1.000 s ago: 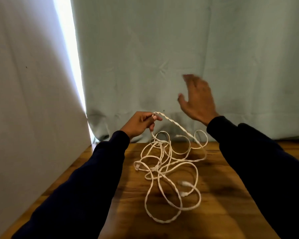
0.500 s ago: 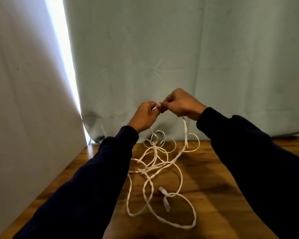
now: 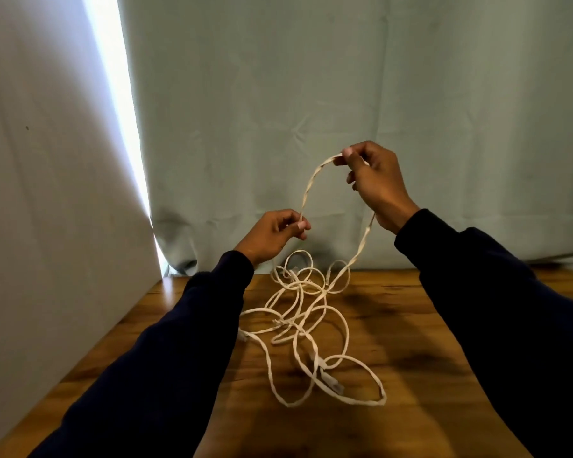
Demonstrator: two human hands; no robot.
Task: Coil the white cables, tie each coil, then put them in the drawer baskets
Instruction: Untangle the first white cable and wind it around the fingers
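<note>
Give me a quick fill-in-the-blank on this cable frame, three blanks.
1. Both hands pinch the white ____, the right hand higher than the left hand.
2. The loose tangle lies on the wooden ____.
3. Between the hands the strand forms a raised ____.

Missing words: cable; table; arc

A tangle of cable (image 3: 306,328) lies on the bench (image 3: 411,342) near its back edge, in front of a curtain (image 3: 311,110). Above it, the left hand (image 3: 273,234) pinches one end low and left, while the right hand (image 3: 376,183) holds the strand higher and right, an arch between them.
</note>
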